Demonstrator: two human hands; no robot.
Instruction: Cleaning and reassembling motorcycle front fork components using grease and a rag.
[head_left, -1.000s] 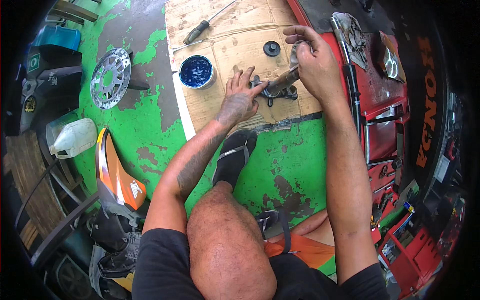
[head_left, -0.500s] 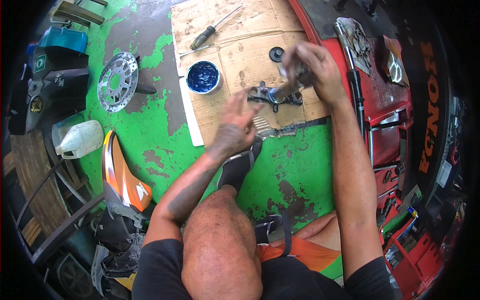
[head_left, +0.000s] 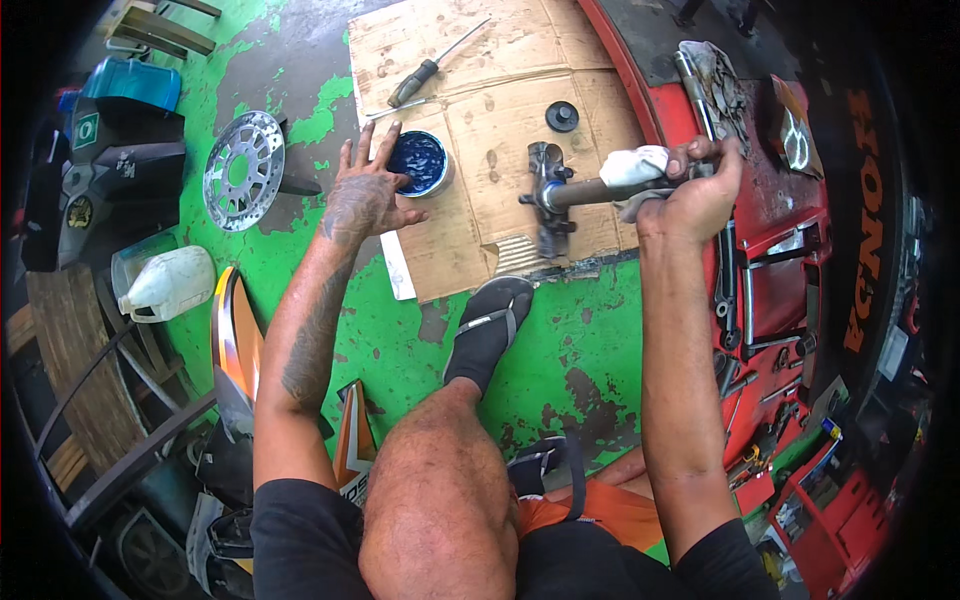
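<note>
Head view, from where I stand: R hand (head_left: 695,190) clenched on rag-wrapped metal stem (head_left: 588,193); rag (head_left: 635,168) white. Stem's blurred yoke (head_left: 550,220) at 9 o'clock of R hand, above cardboard (head_left: 490,125). L hand (head_left: 362,198): fingers splayed, grasping nil, at 9 o'clock rim of blue-paste tub (head_left: 449,174); fingertip dip, can't tell. Screwdriver (head_left: 412,83) 12 o'clock of tub.

From my station I have my left hand (head_left: 360,200) palm down, fingers (head_left: 366,148) splayed forward — the tattooed left forearm (head_left: 318,315) slants up to it from the lower left. My right hand (head_left: 703,195) is curled in a grip, the right forearm (head_left: 682,340) running almost straight forward behind it.
</note>
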